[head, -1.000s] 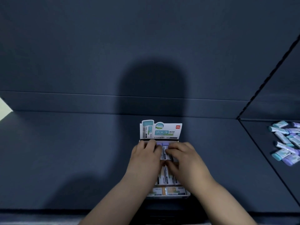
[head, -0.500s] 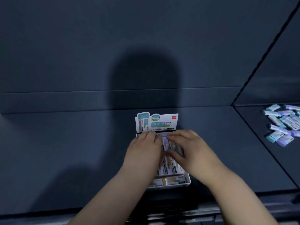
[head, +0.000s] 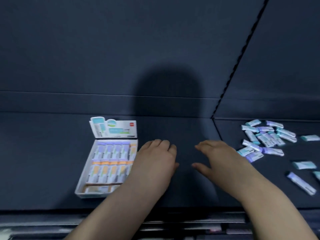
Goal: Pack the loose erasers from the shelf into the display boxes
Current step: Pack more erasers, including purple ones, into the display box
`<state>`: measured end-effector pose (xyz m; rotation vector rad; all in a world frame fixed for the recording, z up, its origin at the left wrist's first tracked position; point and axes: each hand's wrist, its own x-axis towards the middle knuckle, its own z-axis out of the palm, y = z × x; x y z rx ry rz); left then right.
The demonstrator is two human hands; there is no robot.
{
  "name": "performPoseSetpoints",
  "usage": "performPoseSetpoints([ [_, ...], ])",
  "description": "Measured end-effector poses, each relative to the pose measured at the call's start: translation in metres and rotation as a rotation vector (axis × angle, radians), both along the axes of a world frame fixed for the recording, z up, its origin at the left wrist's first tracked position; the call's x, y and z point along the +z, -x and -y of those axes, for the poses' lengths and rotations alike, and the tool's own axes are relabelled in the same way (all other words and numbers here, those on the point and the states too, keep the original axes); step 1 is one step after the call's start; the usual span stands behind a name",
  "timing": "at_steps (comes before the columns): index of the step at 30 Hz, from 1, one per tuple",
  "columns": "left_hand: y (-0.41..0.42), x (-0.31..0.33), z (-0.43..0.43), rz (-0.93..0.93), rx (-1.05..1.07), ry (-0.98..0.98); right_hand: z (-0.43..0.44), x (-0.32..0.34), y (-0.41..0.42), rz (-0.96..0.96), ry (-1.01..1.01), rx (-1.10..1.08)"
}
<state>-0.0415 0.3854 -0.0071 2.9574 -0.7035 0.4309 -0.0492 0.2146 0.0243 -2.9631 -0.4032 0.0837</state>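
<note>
The display box [head: 93,194] is lying on the shelf [head: 43,161], packed erasers [head: 110,151] sitting inside. Just right of the box the left hand [head: 155,163] is hovering, then the right hand [head: 220,158], then loose erasers [head: 266,137].

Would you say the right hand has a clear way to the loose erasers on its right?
Probably yes: the right hand, open and empty, is just beside the loose erasers, with nothing on the shelf between them.

Shop — dark shelf [head: 52,170], display box [head: 97,170] (erasers)
</note>
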Motion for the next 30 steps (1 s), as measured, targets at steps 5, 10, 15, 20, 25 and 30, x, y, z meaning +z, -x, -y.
performPoseSetpoints([
  [5,0.009,-0.002,0.062,0.005,0.013,0.057,0.068,-0.003,0.004,-0.012,0.016,0.026],
  [10,0.022,-0.008,0.095,-0.032,0.078,0.007,0.106,-0.011,0.008,-0.028,0.013,0.032],
  [15,0.026,-0.011,0.102,-0.09,0.102,-0.031,0.121,-0.016,0.015,-0.031,-0.011,0.002],
  [20,0.023,0.0,0.106,-0.185,0.039,-0.039,0.136,-0.017,0.024,-0.078,-0.01,-0.137],
  [25,0.015,-0.002,0.117,-0.21,-0.048,-0.013,0.154,-0.017,0.035,-0.078,-0.009,-0.229],
  [30,0.01,-0.012,0.137,-0.151,-0.071,-0.023,0.179,-0.021,0.041,-0.043,-0.015,-0.289],
])
